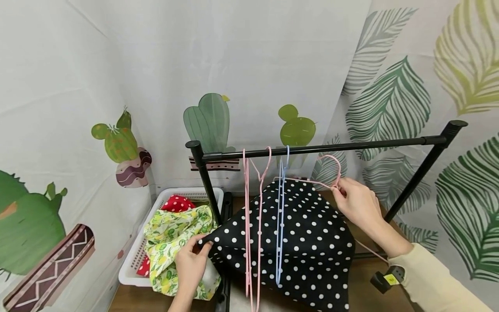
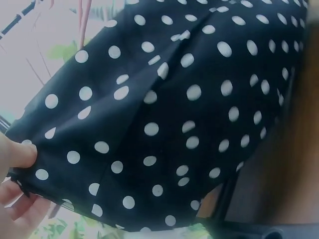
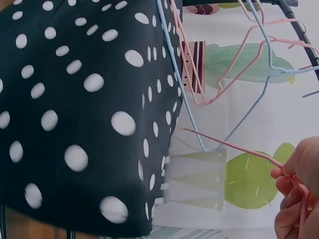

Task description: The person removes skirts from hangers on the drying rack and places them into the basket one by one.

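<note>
A black cloth with white polka dots [image 1: 312,234] spreads behind and below the rack's bar. My left hand [image 1: 191,264] pinches its left corner between thumb and fingers; the left wrist view shows this thumb [image 2: 22,153] pressing on the fabric. My right hand [image 1: 358,201] grips a pink hanger [image 1: 338,167] just under its hook. One arm of that hanger [image 3: 239,147] runs to the top edge of the cloth, where its end is hidden. Pink hangers [image 1: 260,216] and a blue hanger [image 1: 279,225] hang from the bar, in front of the cloth.
The black rack [image 1: 374,145] spans the middle and right. To its left, a white basket [image 1: 130,277] holds a lemon-print cloth [image 1: 161,247] and a red cloth with white dots [image 1: 177,203]. Printed curtains [image 1: 241,56] form the backdrop. A brown tabletop [image 1: 374,286] lies underneath.
</note>
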{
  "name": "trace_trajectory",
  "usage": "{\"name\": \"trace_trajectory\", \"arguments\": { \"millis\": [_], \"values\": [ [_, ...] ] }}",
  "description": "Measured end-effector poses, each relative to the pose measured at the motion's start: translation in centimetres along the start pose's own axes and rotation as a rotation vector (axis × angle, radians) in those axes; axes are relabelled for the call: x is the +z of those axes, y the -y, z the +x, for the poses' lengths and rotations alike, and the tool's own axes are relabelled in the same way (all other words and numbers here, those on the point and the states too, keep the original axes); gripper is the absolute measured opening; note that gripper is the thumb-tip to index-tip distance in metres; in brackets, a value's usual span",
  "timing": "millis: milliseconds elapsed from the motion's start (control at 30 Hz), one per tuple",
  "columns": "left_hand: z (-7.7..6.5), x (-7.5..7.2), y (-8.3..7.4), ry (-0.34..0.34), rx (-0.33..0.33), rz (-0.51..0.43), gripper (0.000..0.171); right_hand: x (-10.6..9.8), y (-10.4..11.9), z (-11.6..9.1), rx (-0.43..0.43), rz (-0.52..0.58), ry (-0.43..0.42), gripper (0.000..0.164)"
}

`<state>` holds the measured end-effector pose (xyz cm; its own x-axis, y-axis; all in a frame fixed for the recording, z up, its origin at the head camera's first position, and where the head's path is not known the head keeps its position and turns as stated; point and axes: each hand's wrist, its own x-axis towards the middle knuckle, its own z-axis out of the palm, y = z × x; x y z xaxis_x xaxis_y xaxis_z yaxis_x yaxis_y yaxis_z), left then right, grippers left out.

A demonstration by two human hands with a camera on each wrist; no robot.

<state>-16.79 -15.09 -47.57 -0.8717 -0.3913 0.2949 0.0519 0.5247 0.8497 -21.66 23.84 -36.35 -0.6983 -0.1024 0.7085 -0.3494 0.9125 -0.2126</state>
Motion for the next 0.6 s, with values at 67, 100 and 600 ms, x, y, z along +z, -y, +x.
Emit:
{"name": "trace_trajectory", "arguments": {
  "millis": [67, 100, 600],
  "values": [
    [0.1, -0.3, -0.2, -0.009, -0.018, -0.012, 0.016, 0.0, -0.2, 0.1, -0.003, -0.007, -0.014, 0.028],
    [0.1, -0.5, -0.4, -0.016, -0.022, -0.012, 0.015, -0.1, -0.3, 0.1, -0.004, -0.013, -0.021, 0.027],
    [1.0, -3.1, -2.4, -0.108, -0.051, -0.039, 0.013, -0.4, 0.3, 0.8, -0.013, -0.069, -0.034, 0.018]
  ]
}}
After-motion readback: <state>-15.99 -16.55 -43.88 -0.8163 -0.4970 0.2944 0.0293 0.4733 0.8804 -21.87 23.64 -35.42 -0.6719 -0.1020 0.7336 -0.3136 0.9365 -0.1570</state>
